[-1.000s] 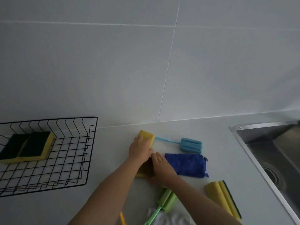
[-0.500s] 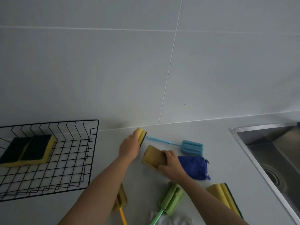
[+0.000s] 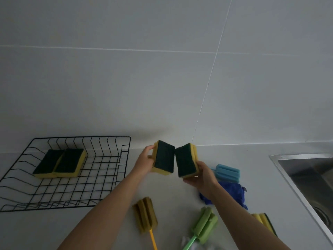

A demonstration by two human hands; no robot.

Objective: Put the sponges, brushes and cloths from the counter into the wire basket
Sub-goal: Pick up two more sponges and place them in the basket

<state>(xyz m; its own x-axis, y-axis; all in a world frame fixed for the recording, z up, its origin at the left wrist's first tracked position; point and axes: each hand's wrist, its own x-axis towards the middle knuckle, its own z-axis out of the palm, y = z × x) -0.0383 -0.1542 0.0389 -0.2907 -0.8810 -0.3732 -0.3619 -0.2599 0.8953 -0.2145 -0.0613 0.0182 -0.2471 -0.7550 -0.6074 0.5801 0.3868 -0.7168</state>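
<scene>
My left hand (image 3: 145,162) grips a yellow sponge with a dark green scouring face (image 3: 164,158), held up above the counter. Beside it my right hand (image 3: 202,175) grips a second such sponge (image 3: 185,160); the two nearly touch edge to edge. The black wire basket (image 3: 115,177) stands to the left and holds two more green-and-yellow sponges (image 3: 60,163) side by side. On the counter lie a blue sponge brush (image 3: 228,173), a blue cloth (image 3: 234,193), a yellow sponge brush (image 3: 145,214), a green sponge brush (image 3: 204,225) and another sponge (image 3: 264,222) behind my right forearm.
A steel sink (image 3: 310,179) is set into the counter at the right. A white cloth (image 3: 191,245) shows at the bottom edge. The grey tiled wall (image 3: 162,78) rises right behind the counter.
Both hands have lifted their sponges off the counter and turned the green faces toward me. The view has shifted, so the basket now sits nearer the middle.
</scene>
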